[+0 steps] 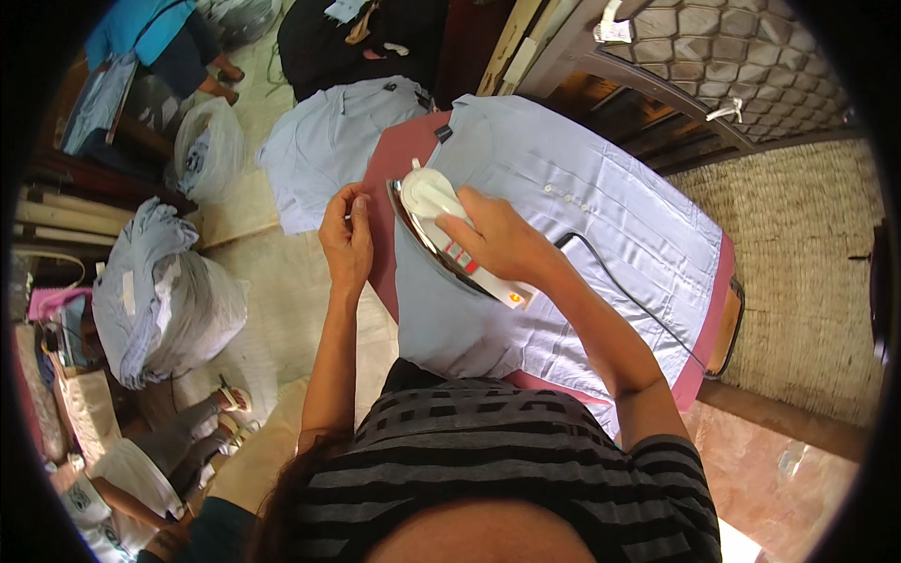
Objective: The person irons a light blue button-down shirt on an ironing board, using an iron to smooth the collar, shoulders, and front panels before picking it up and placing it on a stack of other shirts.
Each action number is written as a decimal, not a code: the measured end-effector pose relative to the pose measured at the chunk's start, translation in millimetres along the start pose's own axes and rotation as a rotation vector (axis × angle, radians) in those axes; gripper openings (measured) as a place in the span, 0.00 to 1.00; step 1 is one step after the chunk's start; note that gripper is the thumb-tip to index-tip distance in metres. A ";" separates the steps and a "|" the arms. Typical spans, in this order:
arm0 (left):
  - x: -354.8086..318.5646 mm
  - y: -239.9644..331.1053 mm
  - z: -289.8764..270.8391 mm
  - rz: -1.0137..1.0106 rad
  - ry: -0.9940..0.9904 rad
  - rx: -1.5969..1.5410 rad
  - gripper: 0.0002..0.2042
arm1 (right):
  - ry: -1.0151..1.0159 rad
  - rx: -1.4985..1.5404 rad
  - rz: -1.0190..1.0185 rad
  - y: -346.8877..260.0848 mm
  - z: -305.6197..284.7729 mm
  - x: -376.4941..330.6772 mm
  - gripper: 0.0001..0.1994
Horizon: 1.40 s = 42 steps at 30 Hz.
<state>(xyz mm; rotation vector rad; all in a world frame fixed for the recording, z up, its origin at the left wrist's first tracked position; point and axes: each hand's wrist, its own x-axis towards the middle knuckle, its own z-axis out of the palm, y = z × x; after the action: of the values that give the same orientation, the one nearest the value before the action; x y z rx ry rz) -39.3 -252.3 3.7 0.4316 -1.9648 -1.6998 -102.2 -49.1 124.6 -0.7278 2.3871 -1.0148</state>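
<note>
My right hand (493, 235) is wrapped around the handle of a white clothes iron (430, 194), which rests on a pale blue shirt (563, 225). An orange light glows at the iron's heel. A black cord (633, 305) runs from behind my right hand across the shirt to the board's right end. The shirt lies spread over a dark red ironing board (383, 155), with buttons showing along its middle. At the board's left edge, my left hand (347, 239) has its fingers curled in toward the thumb; anything between them is hidden.
Another pale blue garment (328, 141) lies beyond the board's far left. Bagged clothes (174, 300) stand on the floor at left. A person in blue (174, 42) is at the far left, another person (141, 479) at the lower left. A patterned metal gate (732, 66) borders the right.
</note>
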 end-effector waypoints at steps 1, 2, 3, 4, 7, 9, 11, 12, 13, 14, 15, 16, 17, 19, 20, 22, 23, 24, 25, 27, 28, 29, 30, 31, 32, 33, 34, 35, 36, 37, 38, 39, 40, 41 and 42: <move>12.5 3.6 3.2 0.086 -0.012 0.074 0.10 | -0.004 0.034 0.010 1.3 -1.5 -8.5 0.18; 24.7 7.4 7.4 0.168 -0.025 0.144 0.10 | -0.009 0.068 0.025 2.9 -2.3 -18.7 0.19; 38.3 11.2 14.5 0.232 -0.071 0.190 0.10 | 0.069 0.023 -0.010 11.2 -0.7 -28.4 0.18; 52.6 15.3 24.2 0.295 -0.114 0.232 0.09 | 0.125 0.070 0.057 11.9 -3.3 -39.8 0.17; 102.4 4.1 67.2 0.630 -0.142 0.308 0.10 | 0.241 0.287 0.248 12.6 -13.6 -65.1 0.15; 128.5 -0.9 101.6 0.586 -0.150 0.295 0.15 | 0.277 0.539 0.391 14.8 -22.8 -73.1 0.15; 153.1 -10.0 123.3 0.515 -0.149 0.515 0.19 | 0.338 0.674 0.345 12.0 -27.5 -66.2 0.13; 159.5 -15.6 127.0 0.476 -0.146 0.627 0.21 | 0.364 0.742 0.320 11.1 -28.8 -60.7 0.12; 159.3 -14.4 140.0 0.365 -0.241 0.651 0.22 | 0.405 0.864 0.277 18.7 -29.0 -56.5 0.11; 160.7 -6.8 149.1 0.256 -0.335 0.681 0.23 | 0.424 0.872 0.290 25.3 -28.0 -51.5 0.11; 160.8 0.3 155.7 0.147 -0.429 0.711 0.24 | 0.441 0.881 0.303 31.1 -25.7 -45.6 0.11; 159.4 2.0 158.5 0.139 -0.414 0.685 0.24 | 0.459 0.891 0.314 34.9 -22.8 -39.9 0.11; 158.0 1.0 158.8 0.133 -0.401 0.657 0.23 | 0.469 0.859 0.300 36.9 -19.1 -34.5 0.11; 158.9 -6.5 152.0 0.106 -0.386 0.652 0.22 | 0.480 0.796 0.271 36.1 -8.6 -20.7 0.11; 159.2 -11.1 149.7 0.143 -0.362 0.653 0.22 | 0.509 0.832 0.246 35.2 -7.3 -11.3 0.11; 160.3 -18.0 146.3 0.219 -0.311 0.649 0.22 | 0.563 0.889 0.225 32.9 -6.6 10.8 0.11; 160.7 -17.6 148.0 0.220 -0.319 0.653 0.22 | 0.591 0.910 0.229 32.1 -7.5 20.7 0.11; 159.8 -17.1 150.6 0.220 -0.327 0.657 0.22 | 0.619 0.931 0.231 33.3 -10.0 22.5 0.11; 159.9 -11.7 151.4 0.161 -0.357 0.670 0.21 | 0.591 0.913 0.236 34.4 -12.0 18.7 0.11; 157.1 -8.2 155.0 0.115 -0.385 0.662 0.21 | 0.532 0.876 0.248 34.7 -12.0 5.9 0.11; 157.7 -5.9 152.7 0.090 -0.383 0.663 0.22 | 0.479 0.873 0.281 31.9 -12.9 -2.3 0.12; 157.3 -6.4 152.0 0.135 -0.363 0.642 0.22 | 0.424 0.870 0.316 31.0 -14.4 -13.9 0.12; 157.6 -6.8 152.6 0.150 -0.372 0.647 0.21 | 0.368 0.866 0.351 32.0 -17.0 -26.2 0.12; 158.1 -5.5 154.3 0.168 -0.381 0.652 0.20 | 0.361 0.834 0.350 38.9 -19.5 -40.7 0.13; 159.6 -5.4 154.4 0.184 -0.386 0.659 0.20 | 0.347 0.830 0.350 45.7 -26.0 -58.1 0.13; 162.2 -7.9 152.8 0.292 -0.346 0.653 0.18 | 0.328 0.822 0.348 51.4 -35.1 -77.4 0.14; 164.5 -13.7 148.0 0.395 -0.302 0.652 0.17 | 0.338 0.822 0.341 55.5 -44.4 -96.9 0.13; 164.5 -16.3 143.4 0.499 -0.258 0.654 0.16 | 0.347 0.826 0.334 58.9 -53.9 -116.0 0.12; 159.0 -9.3 145.5 0.603 -0.196 0.692 0.16 | 0.378 0.741 0.326 61.3 -66.7 -134.1 0.11; 144.8 6.5 151.3 0.715 -0.139 0.722 0.16 | 0.421 0.657 0.319 61.2 -77.3 -150.7 0.11; 126.7 20.3 154.4 0.824 -0.079 0.759 0.16 | 0.495 0.612 0.429 54.2 -86.8 -159.0 0.11; 105.0 30.9 163.6 0.801 -0.222 0.632 0.17 | 0.512 0.571 0.448 63.5 -94.5 -171.7 0.12; 83.7 43.4 171.5 0.776 -0.354 0.509 0.19 | 0.522 0.531 0.456 72.1 -105.1 -181.0 0.13; 60.3 47.8 179.8 0.763 -0.435 0.453 0.20 | 0.521 0.502 0.449 79.7 -112.2 -182.8 0.14; 38.6 45.3 189.1 0.748 -0.515 0.394 0.22 | 0.520 0.472 0.442 89.4 -118.3 -182.4 0.15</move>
<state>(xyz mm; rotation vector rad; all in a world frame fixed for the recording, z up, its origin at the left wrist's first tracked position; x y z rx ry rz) -173.3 -110.0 36.9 -0.6213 -2.3914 -0.9930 -57.4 177.8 166.8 0.2571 2.3884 -1.6120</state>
